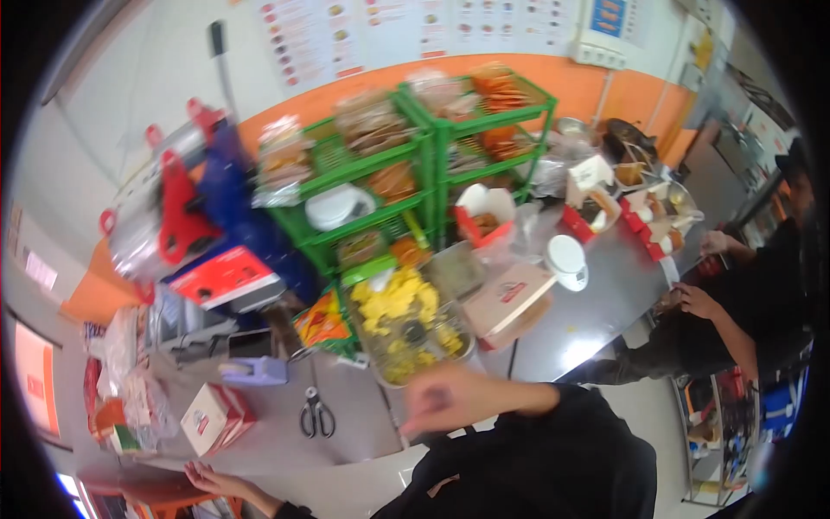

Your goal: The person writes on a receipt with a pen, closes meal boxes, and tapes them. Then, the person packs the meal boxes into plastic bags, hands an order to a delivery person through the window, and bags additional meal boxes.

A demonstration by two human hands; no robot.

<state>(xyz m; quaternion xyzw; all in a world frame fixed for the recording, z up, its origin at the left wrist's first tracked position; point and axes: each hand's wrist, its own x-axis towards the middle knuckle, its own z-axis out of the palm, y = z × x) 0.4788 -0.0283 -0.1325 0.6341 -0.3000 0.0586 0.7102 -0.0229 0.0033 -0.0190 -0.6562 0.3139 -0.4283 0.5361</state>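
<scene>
My left hand [210,481] is at the table's front edge, palm up and fingers apart, with nothing in it. Just beyond it stands a red and white carton box [216,419]. My right hand [445,400] is over the front edge of a metal tray [380,377]; motion smears its fingers, so I cannot tell whether it grips anything. Yellow food pieces [393,303] fill much of that tray. Black-handled scissors [316,418] lie on the table between my hands. Right of the tray is a closed carton box [508,298].
Green racks [437,143] with packaged food stand along the wall. A purple tape dispenser [253,370] is on the left. A white round scale [566,259] and open food boxes [592,212] sit on the right, where another person [735,294] works. A snack bag [323,320] lies beside the tray.
</scene>
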